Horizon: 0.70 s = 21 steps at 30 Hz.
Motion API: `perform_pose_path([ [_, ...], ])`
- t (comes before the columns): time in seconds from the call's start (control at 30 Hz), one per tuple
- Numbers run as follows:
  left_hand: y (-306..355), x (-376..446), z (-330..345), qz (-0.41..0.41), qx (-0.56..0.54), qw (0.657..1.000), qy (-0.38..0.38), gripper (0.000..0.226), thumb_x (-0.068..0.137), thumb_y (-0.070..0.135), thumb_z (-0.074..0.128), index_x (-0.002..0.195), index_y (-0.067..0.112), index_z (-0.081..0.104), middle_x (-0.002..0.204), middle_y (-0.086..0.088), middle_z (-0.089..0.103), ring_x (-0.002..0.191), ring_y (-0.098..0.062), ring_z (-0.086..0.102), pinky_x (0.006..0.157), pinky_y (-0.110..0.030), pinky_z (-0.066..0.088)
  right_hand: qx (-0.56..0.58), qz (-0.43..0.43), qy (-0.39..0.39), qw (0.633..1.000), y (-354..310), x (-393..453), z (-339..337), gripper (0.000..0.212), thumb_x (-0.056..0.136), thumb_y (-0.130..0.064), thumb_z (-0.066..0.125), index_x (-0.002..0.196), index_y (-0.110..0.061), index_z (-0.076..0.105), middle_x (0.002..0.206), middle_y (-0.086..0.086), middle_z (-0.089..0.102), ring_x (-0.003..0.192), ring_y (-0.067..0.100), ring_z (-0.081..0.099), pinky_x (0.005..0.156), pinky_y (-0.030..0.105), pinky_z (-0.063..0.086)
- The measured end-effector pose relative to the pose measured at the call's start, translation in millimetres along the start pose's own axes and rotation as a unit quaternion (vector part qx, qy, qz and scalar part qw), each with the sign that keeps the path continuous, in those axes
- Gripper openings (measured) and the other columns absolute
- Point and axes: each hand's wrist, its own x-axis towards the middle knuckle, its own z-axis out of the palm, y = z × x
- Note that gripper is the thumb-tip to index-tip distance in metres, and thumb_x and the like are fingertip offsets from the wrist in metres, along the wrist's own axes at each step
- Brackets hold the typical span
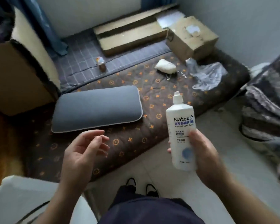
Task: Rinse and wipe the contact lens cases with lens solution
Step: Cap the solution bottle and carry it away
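Near right, the right hand (pixel 204 152) grips an upright white solution bottle (pixel 182 131). Left of it, the left hand (pixel 81 152) hangs empty, fingers loosely spread.

Head cam, looks fwd/down, hands (pixel 205 152) close.

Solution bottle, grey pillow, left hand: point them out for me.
solution bottle (pixel 181 126): head view, label on its body.
grey pillow (pixel 97 107): head view, middle of top face.
left hand (pixel 81 152): head view, open palm.
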Motion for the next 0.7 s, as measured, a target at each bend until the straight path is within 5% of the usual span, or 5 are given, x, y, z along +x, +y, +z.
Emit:
perform_pose_path([
  [0.43, 5.5, 78.1, 192.8, -0.020, -0.013, 0.919, -0.393, 0.019, 0.099, 0.004, 0.057, 0.100, 0.012, 0.074, 0.084, -0.011, 0.074, 0.069, -0.017, 0.066, 0.060, -0.020, 0.054, 0.123, -0.057, 0.360, 0.923, 9.2, -80.9, -94.7, 0.076, 0.075, -0.077, 0.064, 0.119, -0.014, 0.067, 0.106, 0.021, 0.071, 0.088, 0.040, 0.073, 0.064, 0.041, 0.057],
  [0.7, 28.8, 67.0, 337.8, 0.002, -0.030, 0.877, -0.479, 0.017, 0.087, 0.028, 0.064, 0.098, 0.020, 0.075, 0.085, -0.012, 0.073, 0.070, -0.024, 0.065, 0.061, -0.028, 0.055, 0.160, -0.096, 0.432, 0.882, -16.2, -92.8, -177.6, 0.078, 0.071, -0.077, 0.068, 0.117, -0.014, 0.069, 0.104, 0.020, 0.073, 0.085, 0.039, 0.074, 0.064, 0.038, 0.058],
])
